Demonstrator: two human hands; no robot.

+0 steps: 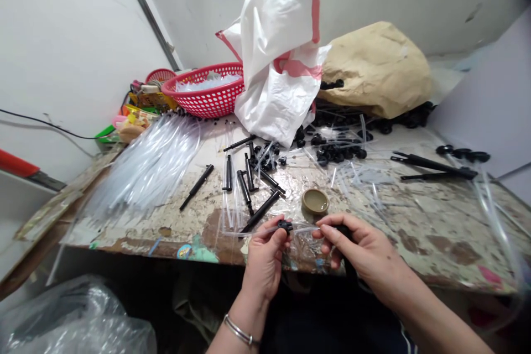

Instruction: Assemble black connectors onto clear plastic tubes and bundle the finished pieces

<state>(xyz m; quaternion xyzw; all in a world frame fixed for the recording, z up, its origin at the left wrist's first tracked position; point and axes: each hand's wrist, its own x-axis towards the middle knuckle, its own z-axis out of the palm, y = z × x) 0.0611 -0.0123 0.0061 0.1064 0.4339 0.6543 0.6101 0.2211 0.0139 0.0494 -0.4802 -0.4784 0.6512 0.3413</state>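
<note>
My left hand (pixel 267 249) pinches a small black fitting (pixel 285 225) at the table's front edge, with a clear tube running off to its left. Facing it, my right hand (pixel 352 240) is closed on a thin clear tube (pixel 307 229); a dark piece shows partly behind its fingers. Between the hands the tube spans a short gap, and whether it enters the fitting I cannot tell. Just beyond my hands stands a small round bowl (pixel 315 202) of liquid. Several black rods (pixel 244 188) lie to the left of the bowl.
A bundle of clear tubes (pixel 145 160) covers the table's left side. Behind are a red basket (pixel 203 88), a white sack (pixel 282 66) and a brown paper bag (pixel 377 66). Black round parts (pixel 340 149) are heaped mid-table. Long black pieces (pixel 435 166) lie at right.
</note>
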